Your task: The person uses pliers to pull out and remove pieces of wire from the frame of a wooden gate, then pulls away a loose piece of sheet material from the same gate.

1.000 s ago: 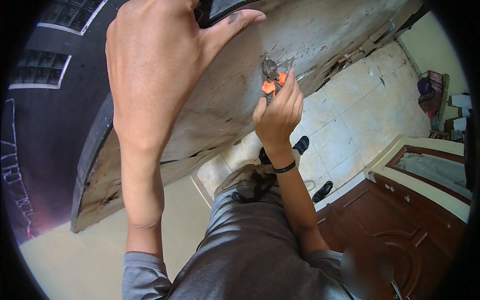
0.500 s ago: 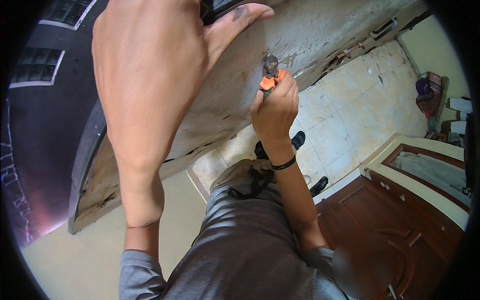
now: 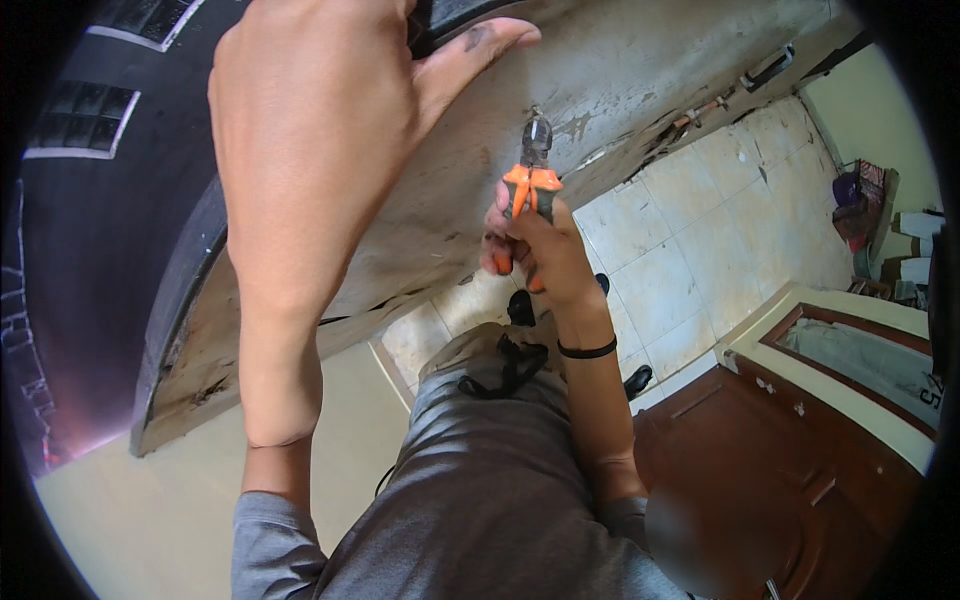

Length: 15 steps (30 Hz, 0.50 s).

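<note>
Room between hands (image 3: 310,150); panel (image 3: 430,205) (stained) bars way beyond.

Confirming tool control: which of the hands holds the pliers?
The right hand, with the black wristband, grips the pliers; the left hand wears no band.

Head-worn fisheye, facing down over both hands (image 3: 315,120)

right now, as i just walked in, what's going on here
A person's right hand grips orange-and-black pliers before a stained, worn panel. The tool's head points at a small rough spot on it; whether they touch is unclear. The left hand is at the panel's edge, most of its fingers hidden.
</note>
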Each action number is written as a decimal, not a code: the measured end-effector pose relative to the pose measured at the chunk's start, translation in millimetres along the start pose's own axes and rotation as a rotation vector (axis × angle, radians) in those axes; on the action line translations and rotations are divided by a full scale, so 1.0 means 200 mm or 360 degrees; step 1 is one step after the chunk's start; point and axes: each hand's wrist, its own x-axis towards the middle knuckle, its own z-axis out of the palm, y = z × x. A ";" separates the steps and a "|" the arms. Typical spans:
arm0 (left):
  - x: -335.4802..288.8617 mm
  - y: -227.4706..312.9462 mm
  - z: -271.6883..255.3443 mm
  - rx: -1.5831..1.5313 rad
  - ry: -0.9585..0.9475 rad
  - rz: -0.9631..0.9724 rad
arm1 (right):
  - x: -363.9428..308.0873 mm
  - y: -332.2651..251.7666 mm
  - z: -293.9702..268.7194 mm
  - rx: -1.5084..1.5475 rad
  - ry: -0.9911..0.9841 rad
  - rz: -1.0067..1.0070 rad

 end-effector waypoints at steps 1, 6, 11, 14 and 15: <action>0.00 -0.03 0.02 -0.0008 -0.0007 0.0008 | -0.01 -0.05 0.02 0.0314 -0.0163 0.0151; 0.01 -0.05 0.00 -0.0014 -0.0063 0.0053 | -0.08 -0.01 -0.02 0.1223 -0.0678 0.0142; -0.02 -0.09 0.03 -0.0045 -0.0082 -0.0026 | -0.31 0.09 -0.10 0.0791 -0.0403 0.0179; -0.02 -0.12 0.03 -0.0023 -0.0122 -0.0021 | -0.43 0.08 -0.10 0.0668 -0.0268 0.0171; -0.03 -0.13 0.04 -0.0070 -0.0065 -0.0008 | -0.45 0.09 -0.10 0.0738 -0.0230 0.0215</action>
